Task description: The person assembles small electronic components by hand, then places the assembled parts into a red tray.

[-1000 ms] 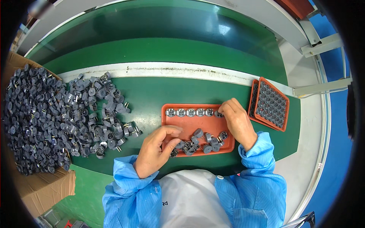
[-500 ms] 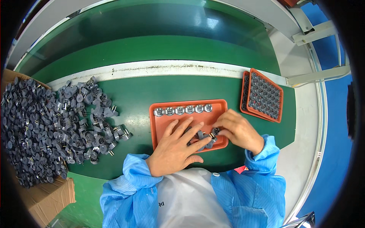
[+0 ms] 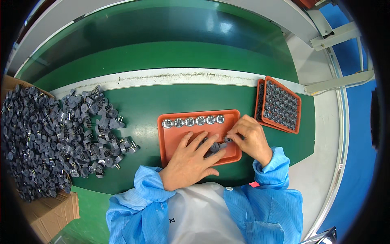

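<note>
A shallow orange tray (image 3: pixel 174 136) lies before me on the green table. Along its far edge stands a row of several round parts (image 3: pixel 189 121) with shiny faces up. My left hand (image 3: pixel 189 160) is spread palm down over the near part of the tray, its fingers apart above loose grey round parts (image 3: pixel 214 149) that it partly hides. At the tray's right side, my right hand (image 3: pixel 252 138) pinches a small grey round part (image 3: pixel 228 139) between thumb and fingers; most of that part is covered by the fingertips.
A large heap of grey round parts with metal pins (image 3: pixel 81 138) spreads from a cardboard box (image 3: pixel 53 215) on the left. Far right, two stacked orange trays (image 3: pixel 299 112) hold rows of the shiny parts. A white ledge (image 3: pixel 162 76) runs along the table's back.
My right hand has shifted slightly left and turned the pinched part, whose pins no longer show. The left hand stays spread over the loose parts. The whole view has shifted slightly.
</note>
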The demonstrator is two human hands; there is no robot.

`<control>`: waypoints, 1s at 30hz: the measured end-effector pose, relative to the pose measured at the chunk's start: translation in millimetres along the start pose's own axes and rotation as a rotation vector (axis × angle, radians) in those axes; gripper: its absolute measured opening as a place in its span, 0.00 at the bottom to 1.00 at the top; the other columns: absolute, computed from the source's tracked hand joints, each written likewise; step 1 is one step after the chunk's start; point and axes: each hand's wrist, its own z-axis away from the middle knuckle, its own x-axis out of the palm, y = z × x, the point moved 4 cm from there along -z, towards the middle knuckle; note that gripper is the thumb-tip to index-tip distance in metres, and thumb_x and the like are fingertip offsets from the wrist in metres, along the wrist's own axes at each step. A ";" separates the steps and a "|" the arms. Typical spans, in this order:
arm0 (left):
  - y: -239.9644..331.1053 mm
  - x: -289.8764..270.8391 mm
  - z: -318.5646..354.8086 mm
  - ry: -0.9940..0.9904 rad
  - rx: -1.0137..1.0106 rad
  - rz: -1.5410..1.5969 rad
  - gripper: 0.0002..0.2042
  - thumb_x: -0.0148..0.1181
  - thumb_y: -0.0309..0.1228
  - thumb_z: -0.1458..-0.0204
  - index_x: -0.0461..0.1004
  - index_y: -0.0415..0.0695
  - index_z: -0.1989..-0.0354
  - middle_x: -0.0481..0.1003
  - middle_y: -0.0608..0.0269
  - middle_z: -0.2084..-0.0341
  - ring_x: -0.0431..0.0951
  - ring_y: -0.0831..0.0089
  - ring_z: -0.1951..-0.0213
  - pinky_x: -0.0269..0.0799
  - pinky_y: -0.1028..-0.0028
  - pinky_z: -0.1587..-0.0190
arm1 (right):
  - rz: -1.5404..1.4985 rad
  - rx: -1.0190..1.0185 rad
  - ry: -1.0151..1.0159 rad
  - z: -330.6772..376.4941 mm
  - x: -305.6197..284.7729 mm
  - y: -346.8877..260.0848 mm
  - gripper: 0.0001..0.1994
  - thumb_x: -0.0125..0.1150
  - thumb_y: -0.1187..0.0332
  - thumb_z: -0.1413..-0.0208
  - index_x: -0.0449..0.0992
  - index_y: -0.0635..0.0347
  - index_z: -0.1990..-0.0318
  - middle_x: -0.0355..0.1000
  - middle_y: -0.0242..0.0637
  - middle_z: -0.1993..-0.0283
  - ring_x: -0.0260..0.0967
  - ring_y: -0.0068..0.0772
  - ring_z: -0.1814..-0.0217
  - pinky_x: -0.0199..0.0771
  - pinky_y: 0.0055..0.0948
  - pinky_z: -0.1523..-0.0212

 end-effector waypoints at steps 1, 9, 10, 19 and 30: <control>2.5 0.0 -3.0 0.020 0.005 0.025 0.32 0.70 0.52 0.48 0.76 0.57 0.33 0.71 0.61 0.31 0.68 0.52 0.31 0.62 0.46 0.34 | 0.005 0.020 -0.023 3.2 1.0 -4.2 0.04 0.76 0.73 0.54 0.85 0.58 0.72 0.79 0.35 0.67 0.75 0.41 0.59 0.74 0.41 0.57; 4.7 15.7 -3.0 -0.042 0.055 -0.064 0.35 0.69 0.53 0.48 0.75 0.54 0.31 0.71 0.63 0.31 0.68 0.53 0.31 0.61 0.46 0.32 | -0.255 0.217 -0.052 2.4 9.6 8.8 0.04 0.75 0.76 0.52 0.84 0.62 0.70 0.79 0.39 0.68 0.77 0.43 0.61 0.77 0.40 0.57; 5.1 16.1 -2.5 -0.041 0.060 -0.066 0.35 0.70 0.53 0.48 0.74 0.54 0.31 0.71 0.63 0.31 0.68 0.53 0.31 0.61 0.46 0.32 | -0.243 0.252 -0.019 1.5 7.3 9.3 0.04 0.75 0.77 0.52 0.84 0.63 0.70 0.80 0.40 0.68 0.77 0.43 0.61 0.78 0.39 0.57; 1.2 1.2 2.7 0.021 0.030 0.065 0.34 0.71 0.44 0.48 0.73 0.50 0.31 0.71 0.54 0.33 0.70 0.52 0.32 0.62 0.46 0.32 | 0.132 -0.065 0.309 -21.7 7.7 19.9 0.06 0.75 0.76 0.53 0.83 0.60 0.68 0.77 0.36 0.63 0.72 0.44 0.56 0.72 0.41 0.55; -35.2 -53.1 67.2 0.107 -0.314 0.159 0.23 0.59 0.15 0.48 0.78 0.43 0.42 0.76 0.54 0.39 0.76 0.51 0.38 0.70 0.57 0.38 | -0.217 -0.215 -0.079 -22.6 15.2 -55.4 0.13 0.74 0.73 0.48 0.83 0.59 0.55 0.78 0.37 0.56 0.75 0.45 0.52 0.72 0.42 0.49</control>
